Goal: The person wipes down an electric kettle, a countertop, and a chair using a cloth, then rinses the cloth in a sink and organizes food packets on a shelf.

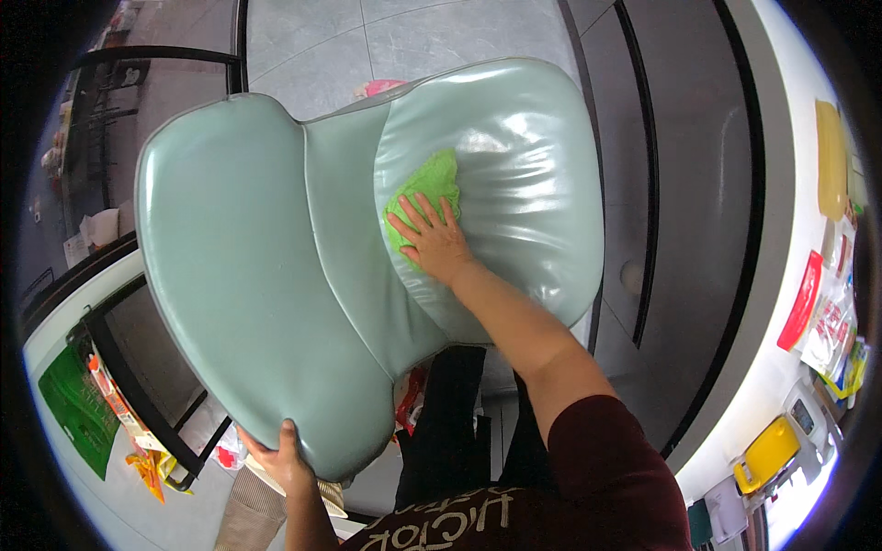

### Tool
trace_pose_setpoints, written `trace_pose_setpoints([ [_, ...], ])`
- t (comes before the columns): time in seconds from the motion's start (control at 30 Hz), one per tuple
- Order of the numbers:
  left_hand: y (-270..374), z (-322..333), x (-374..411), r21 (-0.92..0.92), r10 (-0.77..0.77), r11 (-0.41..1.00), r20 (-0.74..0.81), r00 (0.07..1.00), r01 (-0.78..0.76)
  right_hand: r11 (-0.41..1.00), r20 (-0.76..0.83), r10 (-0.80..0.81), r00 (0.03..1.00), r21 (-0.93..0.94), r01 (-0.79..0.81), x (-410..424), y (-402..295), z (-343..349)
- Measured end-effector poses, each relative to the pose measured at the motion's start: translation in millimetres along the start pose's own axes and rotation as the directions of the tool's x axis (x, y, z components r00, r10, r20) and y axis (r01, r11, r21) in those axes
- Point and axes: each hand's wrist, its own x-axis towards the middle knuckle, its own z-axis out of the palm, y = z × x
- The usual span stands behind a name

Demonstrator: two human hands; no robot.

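A pale green upholstered chair (234, 227) with a glossy, leather-like cover fills the middle of the view. Its wrinkled, shiny cushion (524, 179) lies to the right and its smoother, broad panel to the left. My right hand (437, 237) lies with fingers spread on a bright green cloth (434, 179), pressing it flat against the cushion near the seam. My left hand (279, 458) grips the lower left edge of the chair, thumb on top, its other fingers hidden beneath.
A black-framed rack (145, 386) with packets and a green bag (79, 406) stands at lower left. Dark glass panels (696, 172) with black frames run along the right. A white counter (772, 275) holds packages and a yellow container (768, 454). Grey floor tiles (310, 41) show beyond the chair.
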Motion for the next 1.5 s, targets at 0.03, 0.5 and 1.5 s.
trace_pose_setpoints([
  [0.03, -1.5, -0.9, 0.0, 0.017, 0.006, 1.0, -0.006, 1.0, -0.006, 0.999, 0.023, -0.052, 0.998, -0.012, 0.052, 2.4, 10.1, -3.7],
  [0.5, 8.3, 5.9, -4.7, -0.067, 0.021, 0.998, 0.06, 0.998, -0.017, 0.613, -0.416, 0.739, 0.529, 0.09, -0.785, -55.5, 173.2, -77.2],
  [1.5, -1.6, -4.9, -3.1, 0.075, 0.094, 0.992, 0.09, 0.991, -0.101, 0.6, -0.202, 0.8, 0.565, 0.241, -0.763, -24.4, 197.7, -106.7],
])
